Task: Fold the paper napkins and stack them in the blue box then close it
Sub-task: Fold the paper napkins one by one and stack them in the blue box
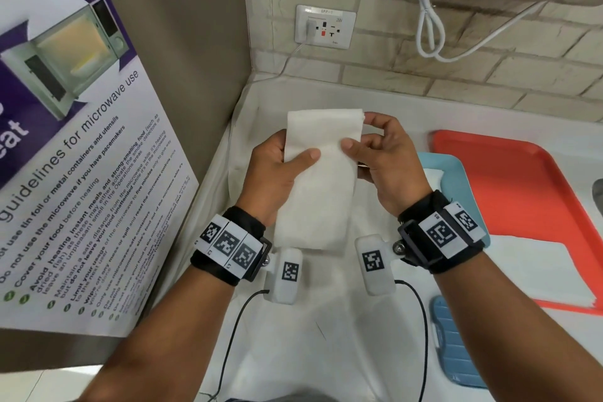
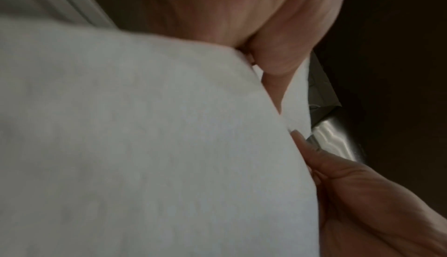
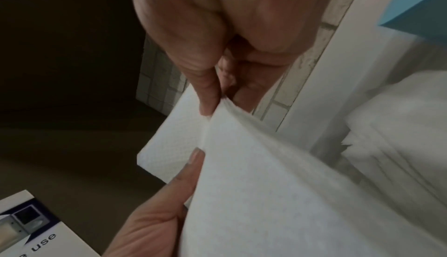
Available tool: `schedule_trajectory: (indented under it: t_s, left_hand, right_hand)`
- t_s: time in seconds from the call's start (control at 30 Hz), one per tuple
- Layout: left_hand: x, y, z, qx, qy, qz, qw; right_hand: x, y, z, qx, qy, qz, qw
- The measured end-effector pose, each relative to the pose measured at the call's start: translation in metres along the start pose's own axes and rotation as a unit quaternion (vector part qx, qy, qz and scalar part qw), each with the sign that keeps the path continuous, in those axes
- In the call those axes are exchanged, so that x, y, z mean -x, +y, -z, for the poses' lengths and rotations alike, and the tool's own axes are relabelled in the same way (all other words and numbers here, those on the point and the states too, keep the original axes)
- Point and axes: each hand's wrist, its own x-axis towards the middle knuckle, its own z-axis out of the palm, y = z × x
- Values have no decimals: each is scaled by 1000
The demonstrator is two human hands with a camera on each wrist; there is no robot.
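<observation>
I hold a white paper napkin, folded into a long strip, upright above the counter. My left hand grips its left edge, thumb across the front. My right hand pinches the top right corner between thumb and fingers. In the left wrist view the napkin fills the frame. The right wrist view shows the napkin pinched under my right hand. The light blue box stands open just right of my right wrist, something white inside. Its darker blue lid lies nearer me.
A white cloth covers the counter below my hands. A red tray to the right holds flat white napkins. A microwave poster stands at the left. A brick wall with a socket is behind.
</observation>
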Motion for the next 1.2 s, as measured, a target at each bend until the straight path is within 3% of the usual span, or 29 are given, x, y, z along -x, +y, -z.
schedule_trajectory:
  t_s: [0.17,0.27,0.33,0.4,0.43,0.5,0.53,0.57,0.7,0.9,1.07,1.2]
  left_hand:
    - [2,1,-1,2,-18,8,1000]
    - [-3,7,8,-5,70,-23,997]
    - [-8,13,17,-2,121,-40,992]
    - [-11,17,25,-22,140,-55,988]
    - [-12,18,28,-29,144,-59,987]
    - [-12,18,30,-26,149,-60,987]
    - [-12,17,31,-21,152,-58,987]
    - [-12,15,32,-15,155,-52,986]
    - [-9,12,32,-1,152,-38,988]
    - [-7,11,30,-12,141,-36,989]
    - [-8,9,31,-19,146,-32,989]
    - [-9,7,32,-25,150,-26,988]
  right_hand:
    - [0,1,1,3,1,-1,1000]
    - [-1,2,8,-16,13,-18,1000]
    - [-2,13,17,52,12,-28,998]
    - [-2,33,27,199,-14,-25,980]
    - [-1,45,32,304,-46,-9,952]
    - [2,66,39,522,-139,22,841]
    - [4,73,40,590,-179,22,787]
    - [5,78,40,622,-209,9,754]
    - [0,82,38,661,-250,-14,707]
    - [-13,73,37,677,-234,13,697]
    - [-11,64,39,681,-217,85,694]
    - [-14,58,40,657,-223,96,714]
